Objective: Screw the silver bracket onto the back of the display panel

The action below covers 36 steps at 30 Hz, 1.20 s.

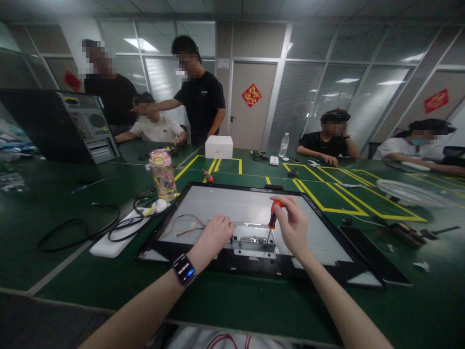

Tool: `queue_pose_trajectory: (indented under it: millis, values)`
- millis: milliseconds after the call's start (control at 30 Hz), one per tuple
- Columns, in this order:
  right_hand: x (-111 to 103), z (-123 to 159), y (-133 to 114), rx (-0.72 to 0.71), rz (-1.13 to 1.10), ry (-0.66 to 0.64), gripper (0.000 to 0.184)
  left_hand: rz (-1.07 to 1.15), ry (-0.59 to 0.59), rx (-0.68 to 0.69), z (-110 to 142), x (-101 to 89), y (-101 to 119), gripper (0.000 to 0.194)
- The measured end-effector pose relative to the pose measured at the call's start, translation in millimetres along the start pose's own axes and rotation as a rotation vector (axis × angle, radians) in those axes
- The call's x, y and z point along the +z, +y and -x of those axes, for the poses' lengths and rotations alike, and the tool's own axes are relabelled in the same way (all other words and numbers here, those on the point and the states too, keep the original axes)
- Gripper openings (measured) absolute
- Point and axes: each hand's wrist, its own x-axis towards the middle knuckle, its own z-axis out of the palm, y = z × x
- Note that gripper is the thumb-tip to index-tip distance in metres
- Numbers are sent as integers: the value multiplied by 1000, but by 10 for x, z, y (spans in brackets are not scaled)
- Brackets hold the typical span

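Note:
A flat screen panel (232, 203) with a black frame lies on the green table in front of me. Near its close edge sits a metal bracket (252, 242). My right hand (292, 223) grips a red and black screwdriver (274, 215), its shaft pointing down at the right part of the bracket. Whether the tip sits in a screw is too small to tell. My left hand (216, 237) rests on the panel at the bracket's left end, fingers bent together; what they press or hold is hidden. Thin wires (189, 223) lie on the panel beside that hand.
Left of the panel are a white power strip (119, 235), black cables (83, 237) and a pink-lidded bottle (162, 177). A computer case (61, 123) stands far left. Behind are a white box (219, 147) and a water bottle (284, 145). Several people sit or stand around the table.

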Motion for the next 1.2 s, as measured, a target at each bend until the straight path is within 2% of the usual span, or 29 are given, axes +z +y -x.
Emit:
queue_pose_trajectory:
  millis: [133,600,900,1100,1200]
  values:
    - [-10,8,0,0,-23,-2,21,-23,1,-2,-14,8,22,8]
    - [33,23,-32,71,-50,52,11,-65,-12,9,-11,-31,53,7]
    - [49,49,-59,170,-187,-18,22,-14,28,-6,-6,54,20,7]
    - [50,12,-108,126,-186,-14,6,79,23,-25,24,25,-36,10]
    - [51,-2,-118,140,-198,-12,6,62,13,-19,19,19,-25,9]
